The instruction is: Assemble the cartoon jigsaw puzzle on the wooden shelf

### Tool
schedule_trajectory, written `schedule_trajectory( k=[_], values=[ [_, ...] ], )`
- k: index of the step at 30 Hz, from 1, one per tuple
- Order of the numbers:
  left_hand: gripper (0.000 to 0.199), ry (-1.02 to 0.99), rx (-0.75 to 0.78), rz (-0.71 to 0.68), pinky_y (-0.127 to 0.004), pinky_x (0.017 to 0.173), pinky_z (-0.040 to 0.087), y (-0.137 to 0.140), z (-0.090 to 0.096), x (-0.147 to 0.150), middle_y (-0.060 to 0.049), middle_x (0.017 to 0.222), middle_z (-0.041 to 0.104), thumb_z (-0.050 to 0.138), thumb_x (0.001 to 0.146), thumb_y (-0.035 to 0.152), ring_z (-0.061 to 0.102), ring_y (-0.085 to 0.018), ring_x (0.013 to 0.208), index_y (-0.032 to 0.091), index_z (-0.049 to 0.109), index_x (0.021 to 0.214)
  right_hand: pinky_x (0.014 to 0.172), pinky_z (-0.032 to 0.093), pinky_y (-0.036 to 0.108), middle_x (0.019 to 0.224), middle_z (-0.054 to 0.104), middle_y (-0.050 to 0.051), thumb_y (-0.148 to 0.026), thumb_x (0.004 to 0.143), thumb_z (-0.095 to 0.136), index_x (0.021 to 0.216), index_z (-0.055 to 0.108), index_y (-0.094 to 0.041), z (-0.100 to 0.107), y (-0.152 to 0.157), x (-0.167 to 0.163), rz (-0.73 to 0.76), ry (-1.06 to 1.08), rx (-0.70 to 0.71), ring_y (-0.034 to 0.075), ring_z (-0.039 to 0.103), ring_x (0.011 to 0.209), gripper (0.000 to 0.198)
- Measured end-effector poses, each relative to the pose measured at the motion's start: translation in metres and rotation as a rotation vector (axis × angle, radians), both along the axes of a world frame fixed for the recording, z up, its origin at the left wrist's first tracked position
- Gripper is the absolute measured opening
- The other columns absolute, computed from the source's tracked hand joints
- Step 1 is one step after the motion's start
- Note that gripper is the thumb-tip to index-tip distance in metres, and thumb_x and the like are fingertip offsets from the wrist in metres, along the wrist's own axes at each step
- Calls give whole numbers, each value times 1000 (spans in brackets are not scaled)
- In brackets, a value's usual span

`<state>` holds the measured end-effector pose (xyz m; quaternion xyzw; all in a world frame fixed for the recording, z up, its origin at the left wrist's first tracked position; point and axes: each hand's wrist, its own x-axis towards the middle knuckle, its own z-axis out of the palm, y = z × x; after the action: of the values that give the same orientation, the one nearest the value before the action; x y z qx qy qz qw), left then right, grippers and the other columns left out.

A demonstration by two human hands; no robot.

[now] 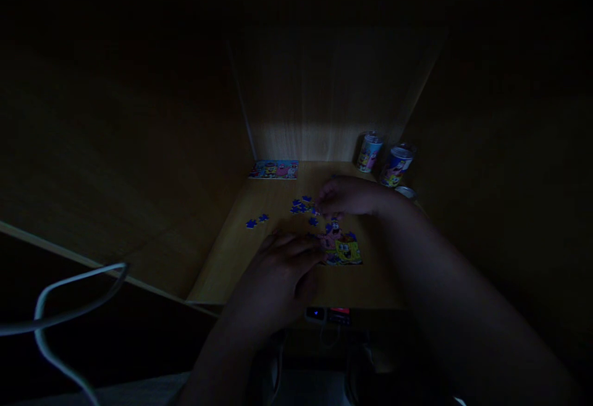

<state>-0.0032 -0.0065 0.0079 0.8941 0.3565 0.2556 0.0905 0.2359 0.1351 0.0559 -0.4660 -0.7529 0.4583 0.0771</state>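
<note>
A partly joined jigsaw puzzle (347, 251) with yellow and pink cartoon figures lies near the front of the wooden tabletop. My left hand (285, 264) rests at its left edge, fingers stretched out and fingertips touching it. Just beyond the puzzle, my right hand (347, 196) is closed with its fingertips pinched together at a puzzle piece (316, 211), partly hidden by the fingers. Loose blue-backed puzzle pieces (301, 207) lie scattered left of that hand. Two more blue pieces (251, 224) sit farther left. The dim light hides fine detail.
A flat cartoon picture (274, 170) lies at the back left. Two cartoon-printed cans (369, 152) with clear lids stand at the back right, beside a round lid (406, 191). Wooden panels enclose the tabletop. A white cable (41, 301) loops at lower left.
</note>
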Motion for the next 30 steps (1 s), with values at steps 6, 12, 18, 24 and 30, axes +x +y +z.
schedule_trajectory(
  k=[6, 12, 18, 24, 30],
  values=[
    [44, -5, -1, 10, -55, 115, 57, -1, 0, 0, -5, 137, 80, 70, 95, 9, 73, -28, 125, 30, 79, 132, 66, 52, 25, 84, 82, 0, -43, 84, 84, 95, 85, -22, 6, -3, 2, 104, -104, 30, 18, 73, 76, 24],
    [45, -18, -3, -7, -57, 113, 59, 0, -1, -1, -5, 136, 80, 67, 95, 9, 74, -29, 125, 29, 78, 133, 72, 58, 27, 84, 84, 1, -31, 80, 82, 88, 84, -23, 4, -4, -2, 145, -68, -83, 19, 76, 78, 11],
    [45, -16, -10, -2, -57, 114, 58, 0, -1, 0, -4, 136, 80, 69, 94, 9, 74, -28, 124, 31, 78, 134, 77, 61, 28, 85, 85, 2, -31, 79, 86, 83, 84, -24, 8, -7, -3, 129, -84, -97, 21, 80, 84, 9],
    [44, -11, -19, 3, -57, 113, 59, 0, -1, 0, -4, 135, 80, 67, 96, 9, 74, -28, 124, 30, 78, 133, 76, 62, 28, 85, 85, 3, -35, 80, 86, 84, 85, -23, 3, -4, 0, 137, -57, -118, 21, 81, 83, 13],
    [45, -33, -1, -11, -56, 112, 60, 0, 0, 0, -5, 134, 81, 67, 94, 8, 74, -28, 122, 30, 80, 131, 71, 58, 28, 82, 84, 1, -39, 79, 87, 86, 86, -25, 4, -3, 3, 150, -119, -75, 21, 78, 79, 16]
  ],
)
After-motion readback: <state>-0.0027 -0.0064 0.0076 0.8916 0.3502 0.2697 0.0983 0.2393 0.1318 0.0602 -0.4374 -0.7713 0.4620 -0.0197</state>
